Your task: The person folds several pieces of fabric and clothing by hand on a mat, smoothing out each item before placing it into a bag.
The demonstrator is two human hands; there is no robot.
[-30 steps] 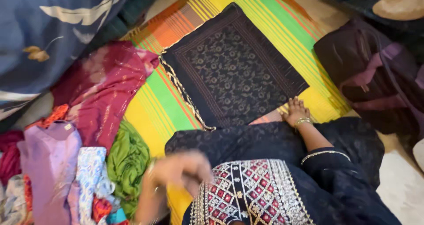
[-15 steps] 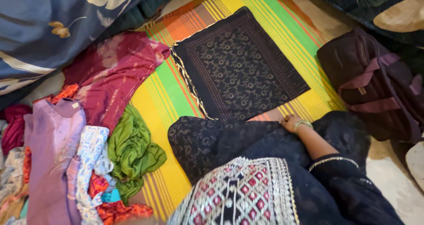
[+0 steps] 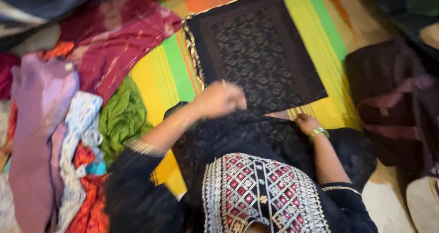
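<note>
The left hand (image 3: 222, 98) sits near the centre of the view, blurred, its fingers curled loosely into a half fist over the near edge of a folded black patterned cloth (image 3: 258, 55) that lies flat on the striped mat (image 3: 155, 77); whether the fingers actually pinch the fabric I cannot tell, since the blur hides the fingertips. The right hand (image 3: 307, 123) is at about four o'clock from the left one, palm down with a gold bangle on the wrist, its fingers pressed on the edge of the loose black garment (image 3: 238, 137) spread over the lap, right where that garment meets the mat; it looks to be gripping or pinning the cloth edge, though the exact hold is hidden. The folded black cloth stretches from the hands toward twelve o'clock, its gold-trimmed border running along its left side. At nine o'clock from the left hand lies a crumpled green cloth (image 3: 121, 116), and beyond it, at the left border of the view, a heap of clothes with a lilac top (image 3: 39, 119), a maroon piece (image 3: 114, 36) and a white-and-blue printed one (image 3: 77, 137). A dark bag (image 3: 393, 105) rests at three o'clock, off the mat.
</note>
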